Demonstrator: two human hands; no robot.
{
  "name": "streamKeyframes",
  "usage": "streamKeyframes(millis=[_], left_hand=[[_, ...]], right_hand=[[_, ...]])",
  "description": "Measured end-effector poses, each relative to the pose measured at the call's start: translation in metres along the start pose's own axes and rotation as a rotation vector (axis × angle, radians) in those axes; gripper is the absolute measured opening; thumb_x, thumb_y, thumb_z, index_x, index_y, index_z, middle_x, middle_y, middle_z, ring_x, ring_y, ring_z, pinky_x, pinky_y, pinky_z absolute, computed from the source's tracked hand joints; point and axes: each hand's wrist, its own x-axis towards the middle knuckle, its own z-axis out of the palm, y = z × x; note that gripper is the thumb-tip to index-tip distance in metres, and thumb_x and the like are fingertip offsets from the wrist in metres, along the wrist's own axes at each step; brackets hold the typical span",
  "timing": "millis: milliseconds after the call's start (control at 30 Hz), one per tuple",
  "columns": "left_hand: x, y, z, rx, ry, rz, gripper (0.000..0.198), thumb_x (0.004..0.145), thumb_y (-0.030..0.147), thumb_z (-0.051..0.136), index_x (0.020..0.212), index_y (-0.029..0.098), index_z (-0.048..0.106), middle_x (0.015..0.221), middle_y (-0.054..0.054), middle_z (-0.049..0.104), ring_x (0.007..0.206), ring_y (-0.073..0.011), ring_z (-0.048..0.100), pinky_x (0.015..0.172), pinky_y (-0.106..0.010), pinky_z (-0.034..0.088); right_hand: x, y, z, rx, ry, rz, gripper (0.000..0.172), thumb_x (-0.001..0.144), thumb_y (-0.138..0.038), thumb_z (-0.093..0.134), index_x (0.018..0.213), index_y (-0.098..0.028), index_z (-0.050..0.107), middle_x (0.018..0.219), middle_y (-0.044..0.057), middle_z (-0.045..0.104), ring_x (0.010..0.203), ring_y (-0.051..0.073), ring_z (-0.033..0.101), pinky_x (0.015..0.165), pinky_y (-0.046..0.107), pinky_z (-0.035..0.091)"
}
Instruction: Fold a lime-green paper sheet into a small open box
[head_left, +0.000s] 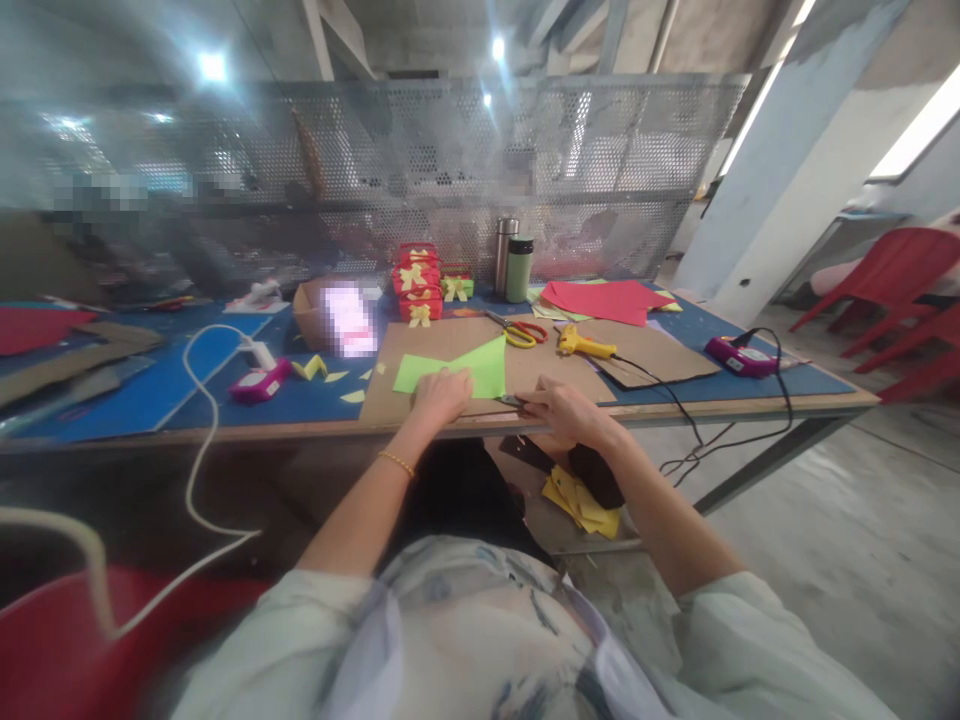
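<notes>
A bright green sheet of paper (487,368), creased with its right part raised, lies on a cardboard sheet (382,400) at the table's front edge. My left hand (444,395) presses down on the paper with its fingers bent and close together. Right of it, my right hand (559,408) is closed around a small grey metal tool that looks like a utility knife (511,400), pointing left at the paper's lower right corner. Its handle is hidden in my fingers. Just beyond the paper are yellow-and-red-handled scissors (519,333) and a yellow glue gun (586,344).
Red boxes with yellow bows (418,285), a green flask (519,270) and a steel flask (505,255) stand along the back. Red paper (604,300) lies at the right. Purple power units (260,382) with trailing cables sit on both sides. Yellow scraps (581,503) lie below the table.
</notes>
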Motion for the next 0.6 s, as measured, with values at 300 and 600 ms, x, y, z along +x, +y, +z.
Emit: streamKeyframes(millis=[300,600], left_hand=[[0.0,-0.002,0.001,0.046,0.007,0.003,0.051,0.102,0.037,0.029,0.14,0.027,0.061,0.118,-0.016,0.072,0.106,-0.0311,0.07,0.088,-0.041,0.051],[0.0,-0.007,0.003,0.066,0.016,0.032,0.052,0.102,0.032,0.027,0.142,0.028,0.06,0.116,-0.017,0.072,0.104,-0.0322,0.071,0.084,-0.041,0.052]], right_hand=[[-0.007,-0.009,-0.001,0.013,0.004,0.011,0.027,0.098,-0.018,0.052,0.107,-0.019,0.077,0.085,0.004,0.053,0.074,0.015,0.054,0.07,0.025,0.036],[0.005,-0.023,-0.002,0.062,0.007,0.031,0.024,0.096,-0.016,0.055,0.105,-0.02,0.077,0.088,0.004,0.056,0.082,0.017,0.058,0.072,0.025,0.037]])
